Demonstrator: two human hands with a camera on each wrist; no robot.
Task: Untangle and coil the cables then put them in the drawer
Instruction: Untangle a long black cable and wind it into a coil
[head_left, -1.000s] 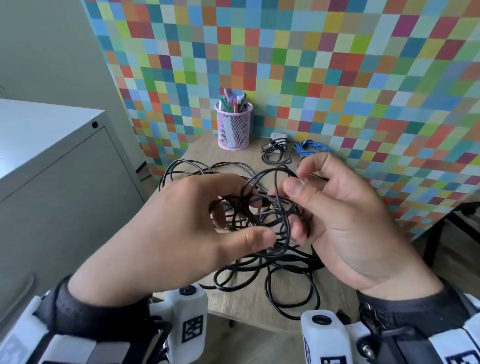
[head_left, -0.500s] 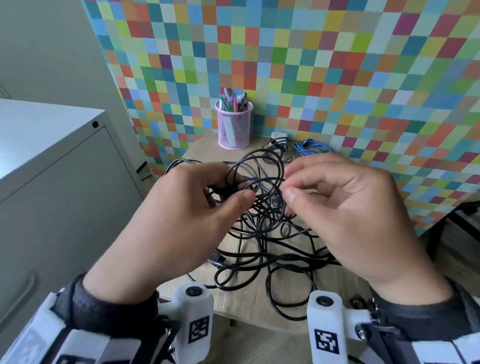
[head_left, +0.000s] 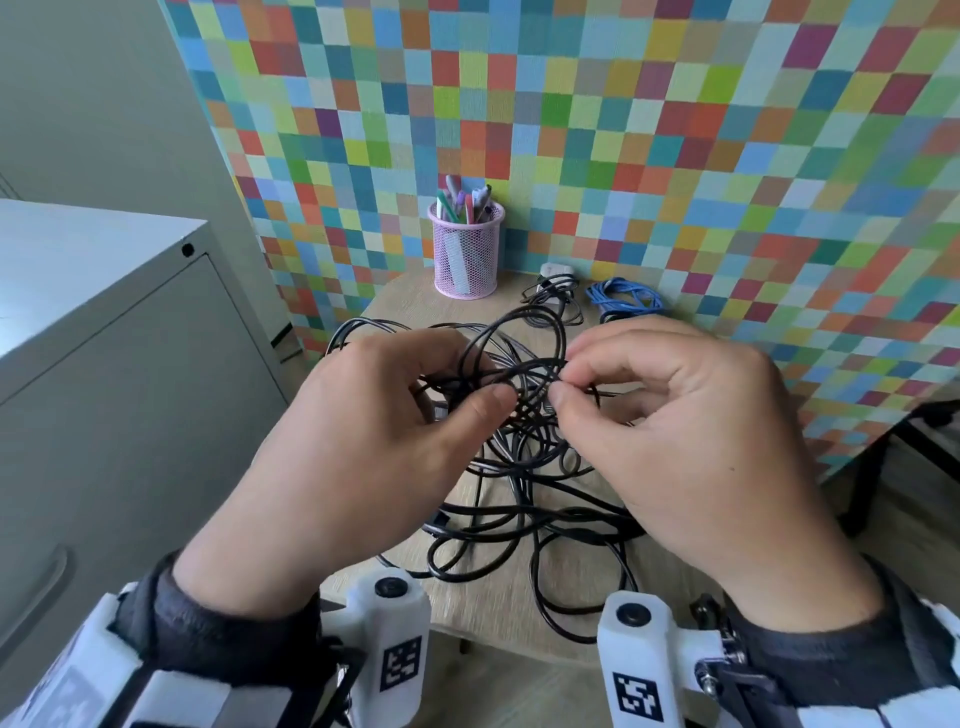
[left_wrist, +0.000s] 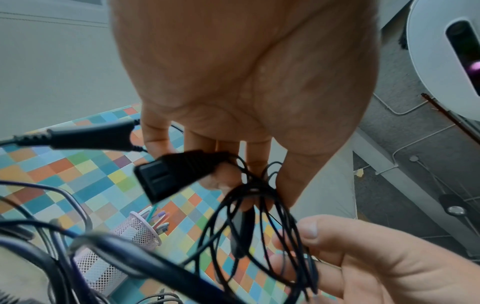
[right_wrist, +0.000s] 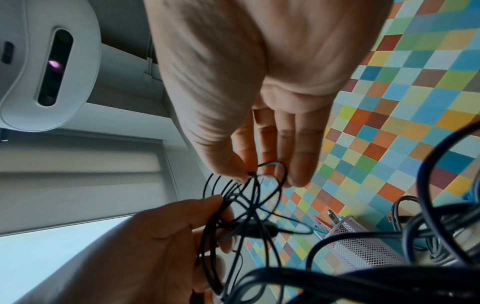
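Note:
A tangle of thin black cables lies on the small wooden table, part of it lifted. My left hand grips a bunch of thin loops between thumb and fingers, and a black plug hangs by its fingers. My right hand pinches a single thin strand of the same bunch between thumb and forefinger, right beside the left thumb. The grey cabinet with the drawer stands at the left, closed.
A pink mesh pen cup stands at the table's back by the checkered wall. Beside it lie a coiled dark cable with a white adapter and a coiled blue cable. A dark chair frame is at the right.
Both hands have lifted the loops higher and moved closer together. The right hand went from spreading loops to pinching one strand near the left thumb.

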